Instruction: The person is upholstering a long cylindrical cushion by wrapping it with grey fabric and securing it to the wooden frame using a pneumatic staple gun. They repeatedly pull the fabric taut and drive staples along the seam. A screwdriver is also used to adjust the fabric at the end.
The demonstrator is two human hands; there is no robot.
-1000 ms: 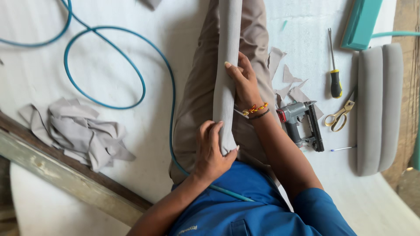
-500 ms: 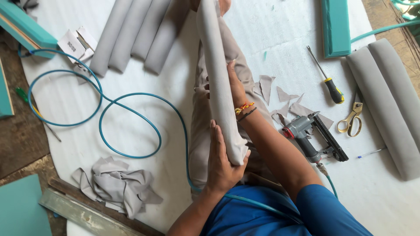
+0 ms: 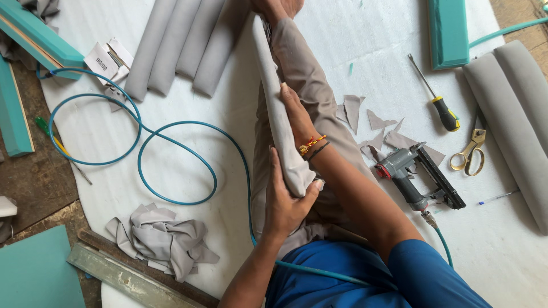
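your left hand (image 3: 283, 201) is closed around the near end of the long grey padded roll (image 3: 273, 108), thumb hooked under its tip, fingers laid up along its left side. your right hand (image 3: 297, 117) grips the same roll further up, fingers curled over its right edge (a beaded thread band sits at that wrist). the roll lies lengthwise along your outstretched leg (image 3: 308, 85), running from your lap up toward your foot at the top of the view, so it sits between the two hands and touches both.

to the right of your leg, on the white sheet (image 3: 188, 251), a grey staple gun (image 3: 414, 177) lies near your right forearm, with grey fabric scraps (image 3: 371, 128) just beyond it. further right are a screwdriver (image 3: 436, 97) with a yellow and black handle and a pair of scissors (image 3: 469, 151) with gold handles, then two more grey padded rolls (image 3: 514, 114). to your left a teal air hose (image 3: 137, 142) loops across the sheet, and a crumpled pile of grey cloth (image 3: 162, 239) lies near your left elbow. three more grey rolls (image 3: 185, 43) lie side by side at the top.
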